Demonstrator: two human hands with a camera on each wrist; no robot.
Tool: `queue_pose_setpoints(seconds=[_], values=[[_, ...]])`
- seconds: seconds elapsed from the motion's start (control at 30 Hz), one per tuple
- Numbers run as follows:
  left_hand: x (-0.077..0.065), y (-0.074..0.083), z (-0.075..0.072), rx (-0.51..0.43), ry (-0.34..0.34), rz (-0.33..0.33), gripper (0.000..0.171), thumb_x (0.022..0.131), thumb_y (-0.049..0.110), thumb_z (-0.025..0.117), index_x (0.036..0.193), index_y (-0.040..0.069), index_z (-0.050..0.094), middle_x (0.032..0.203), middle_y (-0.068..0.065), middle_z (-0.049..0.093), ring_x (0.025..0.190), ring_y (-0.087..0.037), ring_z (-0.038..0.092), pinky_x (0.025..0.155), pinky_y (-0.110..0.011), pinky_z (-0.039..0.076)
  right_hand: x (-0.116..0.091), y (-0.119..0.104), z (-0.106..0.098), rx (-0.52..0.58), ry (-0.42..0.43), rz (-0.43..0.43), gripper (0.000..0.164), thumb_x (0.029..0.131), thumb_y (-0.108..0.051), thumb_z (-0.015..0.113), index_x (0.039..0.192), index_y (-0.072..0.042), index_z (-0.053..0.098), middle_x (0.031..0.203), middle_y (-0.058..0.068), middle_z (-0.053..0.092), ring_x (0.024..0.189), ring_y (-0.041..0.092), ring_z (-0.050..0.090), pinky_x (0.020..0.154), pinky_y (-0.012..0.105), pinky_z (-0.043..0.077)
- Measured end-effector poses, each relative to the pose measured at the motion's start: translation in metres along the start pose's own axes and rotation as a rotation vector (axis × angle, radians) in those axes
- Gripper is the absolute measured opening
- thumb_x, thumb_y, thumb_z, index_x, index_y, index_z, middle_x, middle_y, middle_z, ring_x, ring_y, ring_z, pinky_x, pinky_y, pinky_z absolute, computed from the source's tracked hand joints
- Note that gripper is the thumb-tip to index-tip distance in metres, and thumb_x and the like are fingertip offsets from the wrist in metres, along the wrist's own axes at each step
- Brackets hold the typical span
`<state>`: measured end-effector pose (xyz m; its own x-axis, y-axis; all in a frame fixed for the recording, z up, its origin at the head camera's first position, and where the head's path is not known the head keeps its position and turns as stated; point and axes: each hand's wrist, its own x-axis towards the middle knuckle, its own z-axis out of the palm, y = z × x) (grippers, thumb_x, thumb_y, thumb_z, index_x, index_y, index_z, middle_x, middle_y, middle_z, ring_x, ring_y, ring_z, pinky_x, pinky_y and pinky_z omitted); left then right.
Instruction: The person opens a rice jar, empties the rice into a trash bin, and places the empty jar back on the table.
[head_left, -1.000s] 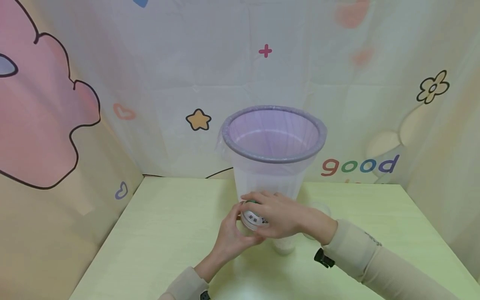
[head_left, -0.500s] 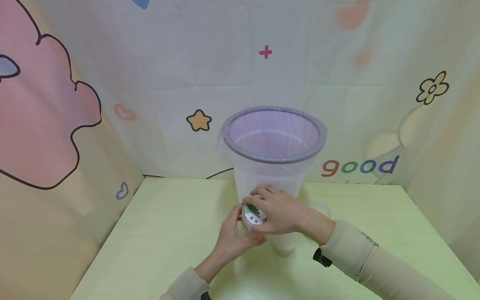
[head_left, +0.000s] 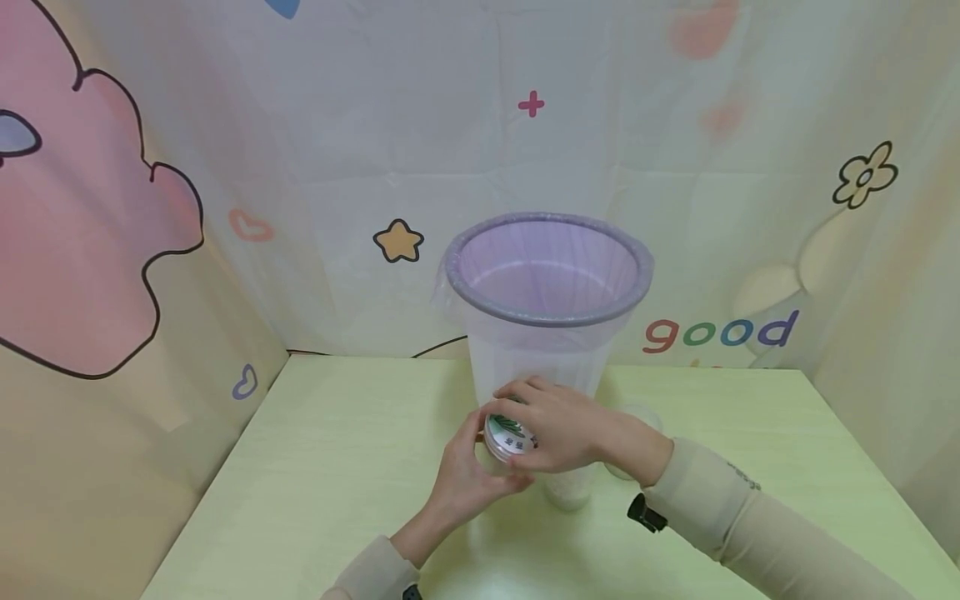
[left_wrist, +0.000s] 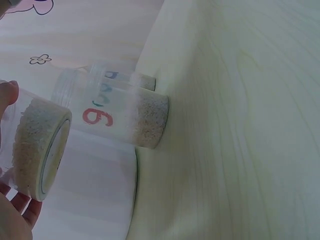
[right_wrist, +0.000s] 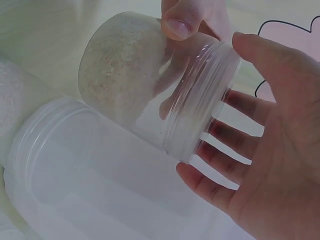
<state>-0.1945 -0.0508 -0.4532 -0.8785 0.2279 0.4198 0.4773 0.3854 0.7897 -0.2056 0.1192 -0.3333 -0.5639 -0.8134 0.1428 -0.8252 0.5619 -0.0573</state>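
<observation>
My left hand (head_left: 459, 471) grips a clear plastic jar (right_wrist: 122, 75) with pale, rice-like grains in its bottom part. The jar is held tilted above the table. On its mouth sits a lid (head_left: 504, 435) printed in white and green with dark characters. The thumb and fingers of my right hand (head_left: 564, 427) are curled round the lid's edge, with gaps showing between the fingers in the right wrist view. Close by stands a second clear jar (left_wrist: 152, 120) without a lid, also with grains at the bottom. Behind it is another clear jar (left_wrist: 147, 81), partly hidden.
A tall whitish bin (head_left: 540, 354) with a purple-grey rim and a thin plastic liner stands right behind the hands. The pale yellow-green table (head_left: 337, 467) runs back to a printed curtain (head_left: 330, 167), which also hangs along both sides.
The right hand's fingers first lifted back from the lid, then closed round its edge again. The lid's print has turned a little. The left hand and the jar have stayed nearly in place.
</observation>
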Motion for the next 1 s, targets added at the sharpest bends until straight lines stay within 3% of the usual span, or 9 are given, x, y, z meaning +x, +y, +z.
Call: queue_pose_setpoints(seconds=[0.37, 0.53, 0.7, 0.83, 1.0], values=[[0.0004, 0.0008, 0.0016, -0.004, 0.006, 0.016, 0.082, 0.059, 0.03, 0.084, 0.128, 0.023, 0.042, 0.119, 0.01, 0.053, 0.102, -0.011, 0.051, 0.083, -0.038, 0.046, -0.0017, 0.001, -0.004, 0.066, -0.073, -0.07, 0.058, 0.078, -0.023, 0.066, 0.132, -0.014, 0.046, 0.135, 0.008, 0.045, 0.122, 0.027, 0.043, 0.098, 0.043, 0.039], [0.0004, 0.0002, 0.0012, -0.001, -0.002, 0.023, 0.084, 0.059, 0.03, 0.085, 0.13, 0.025, 0.04, 0.124, 0.011, 0.051, 0.105, -0.01, 0.05, 0.084, -0.034, 0.046, -0.0026, -0.0001, -0.0043, 0.08, -0.118, -0.061, 0.06, 0.079, -0.021, 0.066, 0.134, -0.015, 0.043, 0.14, 0.007, 0.04, 0.128, 0.028, 0.038, 0.097, 0.047, 0.039], [0.0001, -0.001, 0.001, 0.006, 0.014, 0.038, 0.083, 0.059, 0.031, 0.085, 0.129, 0.026, 0.04, 0.126, 0.013, 0.05, 0.106, -0.01, 0.051, 0.084, -0.034, 0.046, -0.0045, -0.0026, -0.0051, 0.068, -0.162, -0.036, 0.066, 0.08, -0.021, 0.065, 0.139, -0.018, 0.036, 0.146, 0.006, 0.035, 0.134, 0.033, 0.029, 0.102, 0.052, 0.032], [-0.0002, -0.0019, 0.0011, -0.005, 0.019, 0.034, 0.082, 0.058, 0.028, 0.085, 0.128, 0.026, 0.041, 0.124, 0.013, 0.051, 0.105, -0.01, 0.051, 0.084, -0.035, 0.046, -0.005, -0.0042, -0.0051, 0.057, -0.151, -0.032, 0.067, 0.081, -0.025, 0.065, 0.141, -0.019, 0.034, 0.148, 0.007, 0.031, 0.135, 0.036, 0.026, 0.102, 0.054, 0.03], [-0.0023, -0.0014, 0.0009, -0.012, 0.005, 0.017, 0.084, 0.059, 0.03, 0.085, 0.13, 0.024, 0.04, 0.117, 0.012, 0.053, 0.1, -0.011, 0.051, 0.082, -0.039, 0.046, -0.003, -0.0057, -0.0032, 0.043, -0.084, 0.015, 0.058, 0.083, -0.035, 0.061, 0.135, -0.021, 0.041, 0.145, 0.008, 0.034, 0.132, 0.035, 0.032, 0.098, 0.056, 0.034]])
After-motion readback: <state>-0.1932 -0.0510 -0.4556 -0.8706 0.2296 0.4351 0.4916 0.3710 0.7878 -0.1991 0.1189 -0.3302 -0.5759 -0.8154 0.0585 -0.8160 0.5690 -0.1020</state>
